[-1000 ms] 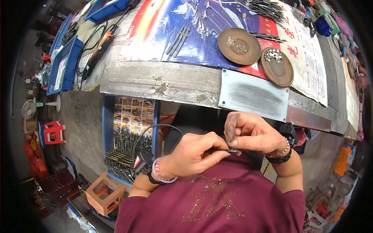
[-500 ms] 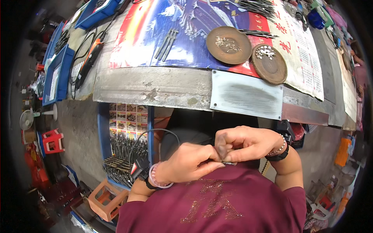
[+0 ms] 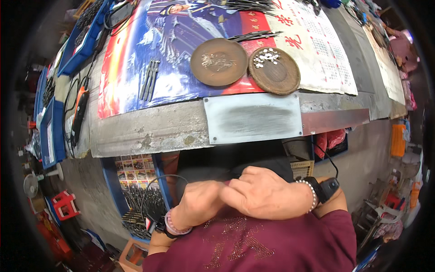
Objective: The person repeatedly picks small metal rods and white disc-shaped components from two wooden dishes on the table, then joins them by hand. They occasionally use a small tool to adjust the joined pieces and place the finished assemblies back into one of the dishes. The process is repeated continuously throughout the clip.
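Grey metal plate (image 3: pixel 253 118) fixed at the near edge of the workbench (image 3: pixel 149 129) is the reference point here. Both hands are below it, well short of the bench edge, pulled in close to the maroon shirt (image 3: pixel 272 245). Right hand (image 3: pixel 265 195) sits directly under the plate, fingers curled, overlapping the fingertips of the left hand (image 3: pixel 199 204), which is below and left of the plate. Hands touching each other. Whatever is pinched between them is hidden by the right hand; cannot tell what is held or how tight the pinch is. Right wrist: bead bracelet (image 3: pixel 311 196) plus black strap device (image 3: pixel 327 189). Left wrist: pink band (image 3: pixel 170 224) and another black strap unit (image 3: pixel 156 223).

Above the plate, on the poster-covered bench top: brown round dish (image 3: pixel 219 61) with small metal bits, slightly left of the plate centre. Second brown dish (image 3: pixel 274 70) with pale small pieces, just beside the first, above the plate's right end. Dark thin metal rods (image 3: pixel 149 79) lie up-left of the plate. Blue tray (image 3: pixel 53 131) far left of the plate, beside a black cable (image 3: pixel 68 97). Red stool (image 3: pixel 65 204) on the floor, down-left of the plate.
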### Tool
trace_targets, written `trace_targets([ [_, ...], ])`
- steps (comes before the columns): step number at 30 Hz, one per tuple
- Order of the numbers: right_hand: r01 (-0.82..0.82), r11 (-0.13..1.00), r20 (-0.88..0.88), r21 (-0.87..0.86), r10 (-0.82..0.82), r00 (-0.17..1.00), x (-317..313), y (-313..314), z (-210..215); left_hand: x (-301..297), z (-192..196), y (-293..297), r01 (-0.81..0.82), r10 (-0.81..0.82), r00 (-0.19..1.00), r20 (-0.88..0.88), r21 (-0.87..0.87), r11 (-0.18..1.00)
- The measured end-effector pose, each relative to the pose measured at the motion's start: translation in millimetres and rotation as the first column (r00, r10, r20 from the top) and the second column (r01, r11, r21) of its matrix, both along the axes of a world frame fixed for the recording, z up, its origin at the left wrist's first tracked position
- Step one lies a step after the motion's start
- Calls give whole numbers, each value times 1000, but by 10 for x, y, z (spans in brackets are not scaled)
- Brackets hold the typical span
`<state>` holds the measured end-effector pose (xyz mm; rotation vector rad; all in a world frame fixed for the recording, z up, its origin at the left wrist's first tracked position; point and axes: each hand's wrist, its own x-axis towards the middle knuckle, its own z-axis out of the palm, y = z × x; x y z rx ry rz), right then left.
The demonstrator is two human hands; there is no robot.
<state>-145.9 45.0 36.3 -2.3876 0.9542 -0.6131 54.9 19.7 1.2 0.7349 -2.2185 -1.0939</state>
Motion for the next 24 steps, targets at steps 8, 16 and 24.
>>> trace_targets([
  [8,-88,778,479,622,-289,829,-192,-63,-227,-11,191,-28,173,-89,970,228,-378,909],
  [16,376,924,451,74,-367,814,31,298,-323,-51,148,-42,90,-75,993,90,-180,979],
  [24,282,933,460,225,-357,813,-169,262,-287,-178,171,-5,156,-108,979,173,-300,941],
])
